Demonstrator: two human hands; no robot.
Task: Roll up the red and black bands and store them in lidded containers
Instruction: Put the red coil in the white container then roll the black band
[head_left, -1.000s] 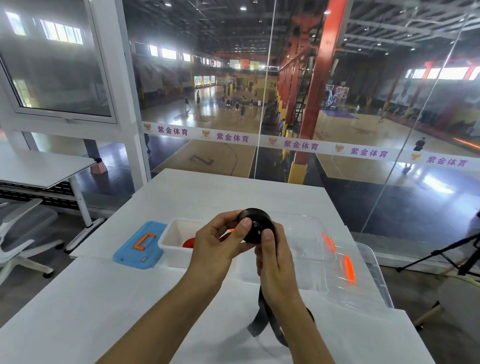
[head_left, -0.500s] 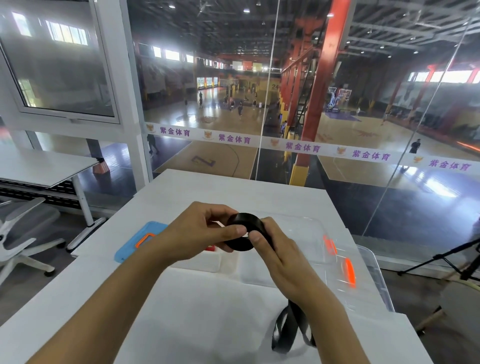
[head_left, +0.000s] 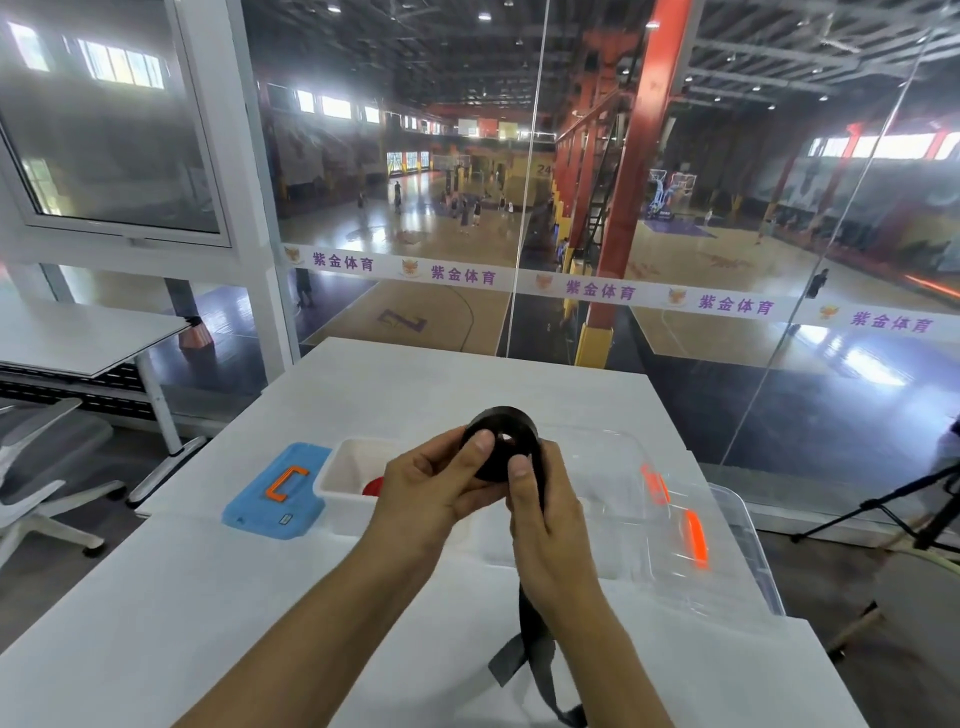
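The black band (head_left: 501, 441) is mid-roll: left hand (head_left: 431, 488) and right hand (head_left: 545, 514) pinch the coil (loose tail hanging). Next, probably, wind in the remainder.

Both bare forearms reach forward and meet above the counter (head_left: 208, 597). The left hand (head_left: 431, 488) curls round the band (head_left: 501, 441) roll, thumb pressed on its face. The right hand (head_left: 545, 514) holds the roll's other side, thumb up against it, fingers wrapped behind.
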